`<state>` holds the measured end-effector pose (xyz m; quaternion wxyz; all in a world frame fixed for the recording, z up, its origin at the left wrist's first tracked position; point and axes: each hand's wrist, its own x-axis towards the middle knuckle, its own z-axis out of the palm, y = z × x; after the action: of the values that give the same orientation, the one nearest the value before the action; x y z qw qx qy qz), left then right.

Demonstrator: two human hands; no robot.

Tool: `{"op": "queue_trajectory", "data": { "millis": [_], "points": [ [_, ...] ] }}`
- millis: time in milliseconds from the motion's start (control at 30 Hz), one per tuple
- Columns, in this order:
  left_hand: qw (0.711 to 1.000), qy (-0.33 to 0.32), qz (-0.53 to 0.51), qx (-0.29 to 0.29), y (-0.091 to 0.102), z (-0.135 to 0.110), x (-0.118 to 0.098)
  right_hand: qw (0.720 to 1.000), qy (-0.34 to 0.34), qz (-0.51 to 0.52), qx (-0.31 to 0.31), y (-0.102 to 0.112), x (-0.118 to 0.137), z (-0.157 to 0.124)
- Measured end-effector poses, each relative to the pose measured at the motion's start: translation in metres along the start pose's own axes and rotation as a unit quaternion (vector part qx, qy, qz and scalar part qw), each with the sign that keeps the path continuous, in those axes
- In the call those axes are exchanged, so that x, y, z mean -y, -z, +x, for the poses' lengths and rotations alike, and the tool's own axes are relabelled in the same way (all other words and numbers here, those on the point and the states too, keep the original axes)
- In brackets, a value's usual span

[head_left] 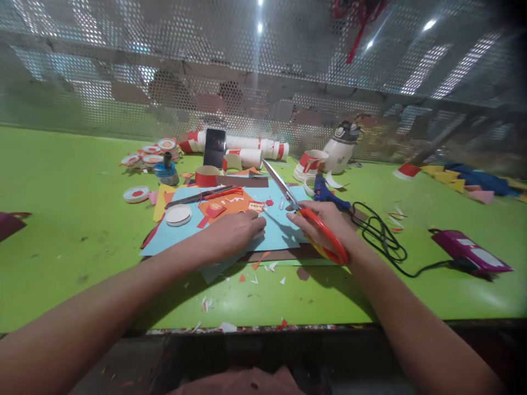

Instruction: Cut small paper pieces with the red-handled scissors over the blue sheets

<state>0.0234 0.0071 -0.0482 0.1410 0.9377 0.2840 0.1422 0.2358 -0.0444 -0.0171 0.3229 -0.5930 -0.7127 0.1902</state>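
Observation:
My right hand (329, 219) grips scissors (325, 233) with red-orange handles; their long metal blades point up and away to the left. On the light blue paper (284, 236), my left hand (236, 230) rests with its fingers curled, and their tips are hidden. Just beyond its knuckles is a small cream and red paper piece (256, 206). An orange paper sheet (230, 206) with red cut pieces lies under and behind that hand. A white paper disc (178, 215) and a second pair of scissors (218, 193) lie to its left.
A blue glue gun (327, 192) and a black cable (382, 241) lie right, near a purple box (471, 249). Behind stand a phone (214, 147), white paper cups (310, 164), a white bottle (340, 148) and a blue glue bottle (166, 173). Paper scraps litter the green table (82, 274).

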Motion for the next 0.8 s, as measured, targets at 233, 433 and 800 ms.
{"op": "queue_trajectory", "data": {
  "millis": [233, 433, 800],
  "points": [
    [0.984, -0.022, 0.169, -0.058, 0.009, 0.000, -0.005, 1.000, -0.003, -0.003, -0.012, 0.002, 0.001, -0.001],
    [0.968, 0.083, 0.170, -0.163, 0.041, -0.003, 0.029, 1.000, 0.012, -0.001, -0.014, 0.001, 0.005, -0.001],
    [0.979, 0.161, 0.075, -0.096, 0.045, -0.007, 0.064, 0.999, 0.011, 0.004, -0.052, -0.003, -0.005, -0.001]
  ]
}}
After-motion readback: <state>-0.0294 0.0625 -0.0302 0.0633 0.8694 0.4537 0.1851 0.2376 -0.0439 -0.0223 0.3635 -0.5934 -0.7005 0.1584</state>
